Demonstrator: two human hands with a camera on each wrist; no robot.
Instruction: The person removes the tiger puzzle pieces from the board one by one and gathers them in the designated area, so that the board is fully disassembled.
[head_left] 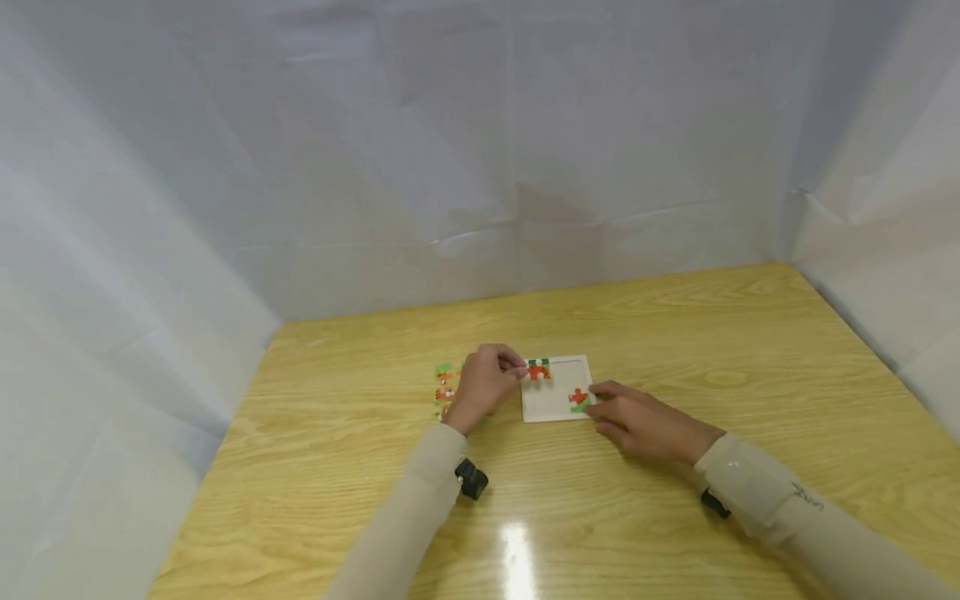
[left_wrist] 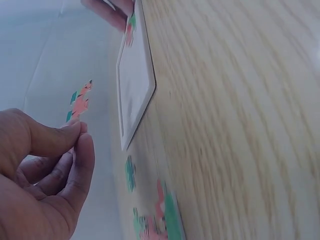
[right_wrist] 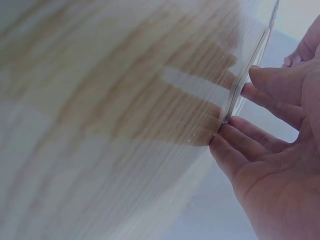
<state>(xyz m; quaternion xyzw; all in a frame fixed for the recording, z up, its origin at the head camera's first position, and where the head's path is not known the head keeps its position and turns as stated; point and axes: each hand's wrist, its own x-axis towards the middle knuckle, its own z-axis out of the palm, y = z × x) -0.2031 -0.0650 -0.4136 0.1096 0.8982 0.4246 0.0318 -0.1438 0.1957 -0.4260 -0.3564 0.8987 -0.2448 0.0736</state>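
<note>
Between thumb and fingertips my left hand (head_left: 483, 385) pinches an orange and green jigsaw piece (head_left: 538, 370). The left wrist view shows that piece (left_wrist: 80, 101) held up off the table. It is over the upper left part of a white, square puzzle tray (head_left: 549, 403) in the head view. Another jigsaw piece (head_left: 578, 399), red-orange and green, lies in the tray's lower right corner. My right hand (head_left: 648, 423) touches the tray's right edge with its fingers extended; in the right wrist view several fingertips (right_wrist: 225, 131) meet the tray's side.
Left of the tray, several loose jigsaw pieces (head_left: 444, 390) lie on the wooden table (head_left: 360, 467), partly hidden by my left hand. The left wrist view shows one loose piece (left_wrist: 130, 173) close to the tray. White sheeting (head_left: 420, 167) hangs behind and beside the table.
</note>
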